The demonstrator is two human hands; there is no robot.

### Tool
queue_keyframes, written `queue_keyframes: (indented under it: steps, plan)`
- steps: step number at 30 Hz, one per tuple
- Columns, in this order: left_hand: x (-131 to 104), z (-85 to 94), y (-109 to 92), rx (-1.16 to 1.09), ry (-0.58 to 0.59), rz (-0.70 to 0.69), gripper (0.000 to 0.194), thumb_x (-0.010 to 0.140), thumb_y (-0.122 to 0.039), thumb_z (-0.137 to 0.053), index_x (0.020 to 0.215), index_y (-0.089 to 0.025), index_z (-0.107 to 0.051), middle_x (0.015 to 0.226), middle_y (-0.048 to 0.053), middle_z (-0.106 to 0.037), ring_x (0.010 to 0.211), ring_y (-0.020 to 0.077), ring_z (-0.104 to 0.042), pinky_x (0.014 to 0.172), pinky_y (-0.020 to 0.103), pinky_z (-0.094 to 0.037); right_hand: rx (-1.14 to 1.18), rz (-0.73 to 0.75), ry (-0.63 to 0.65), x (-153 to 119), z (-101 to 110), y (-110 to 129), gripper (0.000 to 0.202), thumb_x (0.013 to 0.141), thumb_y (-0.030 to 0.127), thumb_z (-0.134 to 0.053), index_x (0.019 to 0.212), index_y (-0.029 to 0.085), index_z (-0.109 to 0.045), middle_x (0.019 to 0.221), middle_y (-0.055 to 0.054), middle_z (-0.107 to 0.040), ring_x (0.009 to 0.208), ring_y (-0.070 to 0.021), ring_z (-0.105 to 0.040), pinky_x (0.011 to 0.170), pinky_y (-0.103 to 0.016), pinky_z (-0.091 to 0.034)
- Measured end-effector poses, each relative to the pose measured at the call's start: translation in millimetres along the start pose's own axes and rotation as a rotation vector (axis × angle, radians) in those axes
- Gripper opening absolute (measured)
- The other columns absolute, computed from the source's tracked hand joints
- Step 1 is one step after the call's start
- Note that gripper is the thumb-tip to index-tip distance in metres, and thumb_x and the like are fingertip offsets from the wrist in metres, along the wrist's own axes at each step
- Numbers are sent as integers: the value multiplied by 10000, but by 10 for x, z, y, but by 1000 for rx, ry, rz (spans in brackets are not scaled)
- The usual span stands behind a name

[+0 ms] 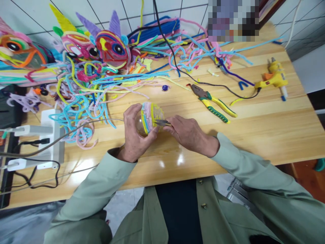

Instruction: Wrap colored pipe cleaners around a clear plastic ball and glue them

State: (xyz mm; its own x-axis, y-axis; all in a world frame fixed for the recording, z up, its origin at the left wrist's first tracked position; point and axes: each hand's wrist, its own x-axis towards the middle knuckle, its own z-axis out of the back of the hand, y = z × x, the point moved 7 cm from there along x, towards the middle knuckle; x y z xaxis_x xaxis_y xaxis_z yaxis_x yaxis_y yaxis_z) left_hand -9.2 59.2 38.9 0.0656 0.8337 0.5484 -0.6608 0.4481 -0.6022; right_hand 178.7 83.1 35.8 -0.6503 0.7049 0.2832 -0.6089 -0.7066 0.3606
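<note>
My left hand [135,134] is wrapped round a clear rounded container [148,117], which is banded with yellow, pale blue and pink pipe cleaner. In my right hand [189,133] is a pointed metal tool [162,122], its grip hidden by my fingers. The tool's tip meets the yellow strands on the container's right side. Whether it is scissors or fine pliers I cannot tell. Both hands are just above the wooden table [256,135]. Combination pliers [212,101] with yellow-green handles lie to the upper right of my right hand.
A yellow glue gun [275,79] stands at the right, its black cord crossing the table. Tangled pipe cleaners [76,105] spread left and behind. Horned, pipe-cleaner-covered figures [111,49] line the back left. A white power strip [52,139] with plugs sits at the left.
</note>
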Motion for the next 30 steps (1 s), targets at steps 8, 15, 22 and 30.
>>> queue_keyframes:
  steps: [8, 15, 22, 30]
  plan:
    - [4, -6, 12, 3, 7, -7, 761, 996, -559, -760, 1621, -273, -433, 1523, 135, -532, 1481, 355, -531, 1264, 580, -473, -1, -19, 12, 6, -3, -9, 728, 1195, 590, -125, 1178, 146, -702, 951, -100, -774, 807, -191, -699, 592, -318, -340]
    - [0, -9, 14, 4, 8, 8, 755, 997, -577, -750, 1613, -268, -441, 1528, 139, -527, 1483, 349, -535, 1265, 572, -479, 18, -23, 16, 3, 1, -13, 707, 1195, 598, -153, 1184, 154, -703, 954, -97, -771, 825, -191, -695, 596, -310, -349]
    - [3, -16, 29, 19, 11, 33, 743, 994, -623, -714, 1586, -263, -446, 1523, 145, -536, 1486, 357, -537, 1274, 591, -465, 25, -26, 39, 9, 1, -15, 730, 1191, 605, -138, 1194, 154, -711, 969, -106, -775, 852, -201, -707, 602, -313, -362]
    - [18, -8, 6, 10, 16, 4, 735, 1000, -581, -740, 1600, -274, -445, 1528, 141, -534, 1477, 366, -539, 1272, 589, -454, 22, -33, 56, 7, -17, -29, 730, 1187, 615, -140, 1202, 154, -706, 988, -108, -781, 861, -206, -705, 613, -315, -356]
